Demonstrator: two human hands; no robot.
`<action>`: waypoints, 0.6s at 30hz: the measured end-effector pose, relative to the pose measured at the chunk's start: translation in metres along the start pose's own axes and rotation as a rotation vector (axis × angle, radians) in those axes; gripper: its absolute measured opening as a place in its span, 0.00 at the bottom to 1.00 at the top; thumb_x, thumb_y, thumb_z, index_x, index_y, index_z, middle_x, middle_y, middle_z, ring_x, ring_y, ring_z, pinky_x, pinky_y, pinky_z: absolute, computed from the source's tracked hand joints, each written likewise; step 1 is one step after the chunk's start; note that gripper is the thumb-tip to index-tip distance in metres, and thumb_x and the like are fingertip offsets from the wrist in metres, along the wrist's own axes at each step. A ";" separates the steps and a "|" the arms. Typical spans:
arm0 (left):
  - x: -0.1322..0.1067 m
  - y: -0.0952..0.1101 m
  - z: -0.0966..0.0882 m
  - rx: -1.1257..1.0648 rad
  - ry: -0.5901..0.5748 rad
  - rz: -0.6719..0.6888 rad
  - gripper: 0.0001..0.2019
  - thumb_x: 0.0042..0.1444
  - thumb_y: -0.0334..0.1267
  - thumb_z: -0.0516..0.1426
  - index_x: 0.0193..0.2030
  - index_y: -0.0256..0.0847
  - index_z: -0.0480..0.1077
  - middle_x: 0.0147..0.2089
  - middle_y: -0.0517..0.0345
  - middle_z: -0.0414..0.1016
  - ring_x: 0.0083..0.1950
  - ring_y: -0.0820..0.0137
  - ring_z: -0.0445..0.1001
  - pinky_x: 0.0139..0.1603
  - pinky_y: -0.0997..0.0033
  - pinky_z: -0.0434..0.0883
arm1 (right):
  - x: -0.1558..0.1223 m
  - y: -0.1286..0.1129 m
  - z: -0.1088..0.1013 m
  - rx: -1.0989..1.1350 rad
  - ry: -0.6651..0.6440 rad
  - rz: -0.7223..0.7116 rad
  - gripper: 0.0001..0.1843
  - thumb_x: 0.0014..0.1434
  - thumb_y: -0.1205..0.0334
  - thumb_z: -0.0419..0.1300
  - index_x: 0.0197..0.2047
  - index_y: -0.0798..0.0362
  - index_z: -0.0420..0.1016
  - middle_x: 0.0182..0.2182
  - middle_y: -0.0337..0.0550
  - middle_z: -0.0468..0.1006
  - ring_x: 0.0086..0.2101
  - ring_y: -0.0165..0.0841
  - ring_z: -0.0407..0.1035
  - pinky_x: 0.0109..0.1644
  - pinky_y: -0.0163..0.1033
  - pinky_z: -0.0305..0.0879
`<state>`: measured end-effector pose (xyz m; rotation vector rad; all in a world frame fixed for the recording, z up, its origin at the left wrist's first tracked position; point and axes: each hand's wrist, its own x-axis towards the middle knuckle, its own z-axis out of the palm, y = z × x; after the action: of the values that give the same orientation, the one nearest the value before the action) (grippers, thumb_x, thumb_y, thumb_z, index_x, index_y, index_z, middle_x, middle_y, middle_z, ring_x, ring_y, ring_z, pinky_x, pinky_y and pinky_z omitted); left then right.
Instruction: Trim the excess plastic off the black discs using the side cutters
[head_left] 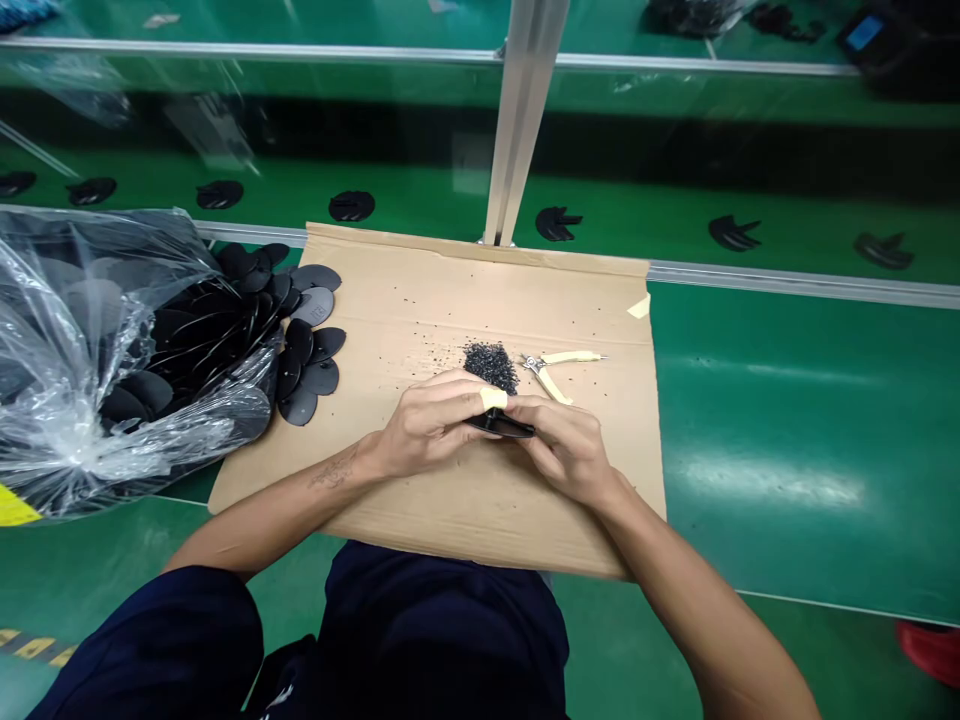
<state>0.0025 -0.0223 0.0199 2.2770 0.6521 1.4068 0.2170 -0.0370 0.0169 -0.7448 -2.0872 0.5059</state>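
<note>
My left hand (431,425) and my right hand (562,450) meet over a sheet of brown cardboard (442,300), both gripping a black plastic piece (506,427) seen edge-on, much of it hidden by my fingers. A finger of my left hand wears pale yellow tape. Just beyond my hands lies a small heap of black plastic scraps (490,366). Yellow-handled side cutters (555,368) rest next to that heap, near my right hand and untouched. Several black oval plastic pieces (321,377) overlap at the cardboard's left edge.
A clear plastic bag (75,380) full of black pieces sits to the left. Beyond the cardboard runs a green conveyor belt (780,230) carrying spaced black pieces (351,206), with a metal rail (795,282) and an upright aluminium post (521,120). Green bench surface (765,480) lies to the right.
</note>
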 end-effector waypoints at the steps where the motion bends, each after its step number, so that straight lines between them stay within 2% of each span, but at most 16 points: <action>1: 0.000 0.000 0.000 0.000 -0.002 -0.003 0.11 0.68 0.37 0.59 0.54 0.40 0.76 0.41 0.51 0.83 0.45 0.67 0.81 0.44 0.63 0.81 | 0.000 0.000 0.000 0.006 -0.006 0.013 0.15 0.65 0.76 0.56 0.49 0.50 0.76 0.45 0.45 0.85 0.44 0.34 0.82 0.47 0.36 0.81; 6: -0.001 0.006 0.000 0.014 0.007 -0.014 0.08 0.66 0.35 0.61 0.51 0.41 0.77 0.39 0.54 0.83 0.43 0.68 0.81 0.43 0.64 0.81 | 0.001 -0.001 -0.001 0.057 -0.031 0.039 0.15 0.67 0.75 0.55 0.50 0.50 0.76 0.46 0.45 0.85 0.45 0.33 0.82 0.47 0.36 0.81; 11: -0.001 0.006 0.000 -0.011 0.042 -0.044 0.08 0.62 0.35 0.65 0.48 0.41 0.78 0.37 0.55 0.83 0.40 0.70 0.80 0.40 0.68 0.79 | 0.001 -0.002 0.000 0.114 -0.033 0.045 0.10 0.69 0.70 0.57 0.49 0.52 0.77 0.42 0.46 0.85 0.41 0.33 0.82 0.44 0.36 0.81; 15: 0.000 0.005 0.001 -0.077 -0.024 -0.090 0.11 0.63 0.39 0.64 0.50 0.38 0.77 0.40 0.52 0.82 0.43 0.69 0.80 0.45 0.67 0.79 | 0.000 0.000 0.004 0.134 0.023 0.052 0.08 0.69 0.68 0.58 0.47 0.51 0.79 0.44 0.47 0.85 0.42 0.34 0.82 0.45 0.38 0.81; 18: 0.001 0.004 -0.001 -0.067 -0.051 -0.140 0.11 0.65 0.38 0.62 0.51 0.37 0.77 0.43 0.50 0.82 0.45 0.69 0.80 0.46 0.67 0.79 | 0.002 0.003 -0.001 0.133 -0.005 0.081 0.08 0.69 0.64 0.60 0.49 0.50 0.79 0.44 0.45 0.85 0.42 0.34 0.81 0.46 0.40 0.80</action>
<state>0.0030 -0.0255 0.0230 2.1630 0.7219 1.2817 0.2180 -0.0329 0.0168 -0.7532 -2.0125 0.6853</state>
